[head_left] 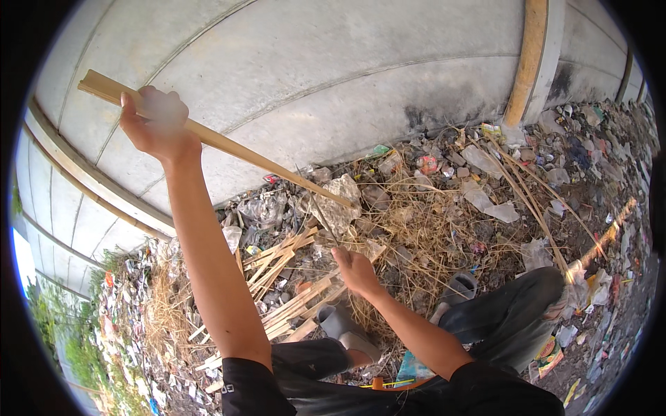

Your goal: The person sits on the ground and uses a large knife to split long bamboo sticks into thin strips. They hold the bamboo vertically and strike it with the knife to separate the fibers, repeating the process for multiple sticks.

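Observation:
My left hand (163, 121) is raised at the upper left, its fingers wrapped round a long split bamboo strip (243, 152). The strip slants down to the right, and its lower end meets a pale rock (345, 186) on the ground. Lower and nearer, my right hand (357, 270) is closed on a knife; its thin dark blade (324, 220), seen nearly edge-on, points up and crosses the strip close to the rock. The knife's handle is hidden in my fist. Several split bamboo pieces (298, 305) lie in a loose pile left of my right hand.
A grey concrete panel wall (333, 83) runs behind, with a bamboo post (525, 62) against it. Dry fibres (409, 215) and plastic litter cover the ground. Long thin sticks (531, 194) lie at the right. My feet, in grey clogs (338, 320), flank the work spot.

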`<state>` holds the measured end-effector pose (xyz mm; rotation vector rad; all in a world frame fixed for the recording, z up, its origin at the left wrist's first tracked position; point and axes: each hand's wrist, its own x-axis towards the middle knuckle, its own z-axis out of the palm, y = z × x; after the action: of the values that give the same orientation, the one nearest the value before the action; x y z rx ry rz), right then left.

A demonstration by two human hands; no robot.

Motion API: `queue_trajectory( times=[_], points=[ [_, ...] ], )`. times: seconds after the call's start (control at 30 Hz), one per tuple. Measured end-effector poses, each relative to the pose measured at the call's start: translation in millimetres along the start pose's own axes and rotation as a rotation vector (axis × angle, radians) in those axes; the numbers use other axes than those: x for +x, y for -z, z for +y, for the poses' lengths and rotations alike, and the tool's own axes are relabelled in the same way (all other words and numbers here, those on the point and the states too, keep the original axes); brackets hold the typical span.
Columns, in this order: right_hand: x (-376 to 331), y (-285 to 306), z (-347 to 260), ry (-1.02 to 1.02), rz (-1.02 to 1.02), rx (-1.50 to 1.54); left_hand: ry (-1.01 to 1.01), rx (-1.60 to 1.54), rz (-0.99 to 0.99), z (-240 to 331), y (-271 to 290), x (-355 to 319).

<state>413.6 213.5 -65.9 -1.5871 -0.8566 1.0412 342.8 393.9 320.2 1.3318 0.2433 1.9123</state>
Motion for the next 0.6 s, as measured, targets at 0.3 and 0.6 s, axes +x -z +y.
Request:
queue_trajectory(
  times=[0.3,0.6],
  points=[
    [-19,121,-16,-0.353,-0.152,-0.607,-0.021,0.028,0.061,4,34,5],
    [-29,117,-76,0.054,0.307,0.334,-0.006,0.053,0.124,7,35,5]
  ],
)
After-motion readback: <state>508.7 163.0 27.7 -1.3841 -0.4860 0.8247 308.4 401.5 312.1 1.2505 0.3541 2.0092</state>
